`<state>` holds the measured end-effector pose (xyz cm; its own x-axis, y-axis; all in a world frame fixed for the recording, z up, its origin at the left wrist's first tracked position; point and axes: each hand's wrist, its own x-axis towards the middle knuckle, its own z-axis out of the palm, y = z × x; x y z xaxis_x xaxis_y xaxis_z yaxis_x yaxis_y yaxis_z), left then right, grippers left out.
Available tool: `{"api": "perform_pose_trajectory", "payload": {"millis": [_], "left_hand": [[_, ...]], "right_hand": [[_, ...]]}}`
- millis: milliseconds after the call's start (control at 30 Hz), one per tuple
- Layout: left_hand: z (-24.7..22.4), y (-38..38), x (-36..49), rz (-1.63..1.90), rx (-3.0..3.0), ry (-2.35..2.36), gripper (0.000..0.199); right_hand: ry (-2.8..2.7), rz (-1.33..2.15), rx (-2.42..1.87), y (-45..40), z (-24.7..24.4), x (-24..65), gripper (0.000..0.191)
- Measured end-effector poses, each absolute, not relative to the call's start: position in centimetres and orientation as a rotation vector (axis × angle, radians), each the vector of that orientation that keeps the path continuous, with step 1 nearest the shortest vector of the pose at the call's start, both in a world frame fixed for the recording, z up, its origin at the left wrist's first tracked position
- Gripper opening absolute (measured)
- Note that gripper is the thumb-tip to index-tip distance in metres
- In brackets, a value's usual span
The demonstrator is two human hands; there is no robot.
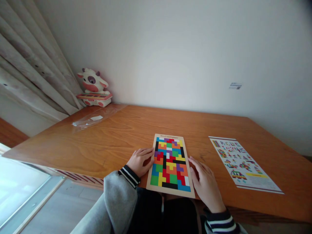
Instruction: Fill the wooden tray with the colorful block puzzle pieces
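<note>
A wooden puzzle board [169,162] filled with colourful block pieces in tetromino-like shapes lies flat at the table's front edge. Along its left side rests my left hand [140,161], fingertips and thumb touching the pale frame, with a gap between thumb and fingers. My right hand [204,180] lies beside the opposite side, its fingers stretched out and their tips at the frame. Neither hand is closed round anything. To the right of my right hand is a printed sheet [243,162] with small coloured pictures of block figures.
The wooden table [136,120] runs back to a white wall. At its back left corner stands a cow toy [94,87] with a small keyboard, beside a curtain [31,61]. A clear plastic bag [97,117] lies in front of the toy.
</note>
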<state>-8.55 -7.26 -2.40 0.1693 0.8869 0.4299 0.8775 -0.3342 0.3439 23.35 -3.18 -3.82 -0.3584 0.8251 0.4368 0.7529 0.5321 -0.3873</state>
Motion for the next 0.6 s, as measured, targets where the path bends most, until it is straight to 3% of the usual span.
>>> {"api": "perform_pose_trajectory", "payload": {"millis": [300, 600], "left_hand": [[-2.4, -7.5, -8.7, 0.792, 2.403, 1.887, 0.039], [-1.8, -7.0, -8.4, 0.704, 2.427, 1.855, 0.062]], "right_hand": [[-2.251, 0.18, -1.374, -3.0, -4.2, 23.6, 0.047], [-1.782, 0.926, -1.408, -2.9, -2.1, 24.1, 0.058]]}}
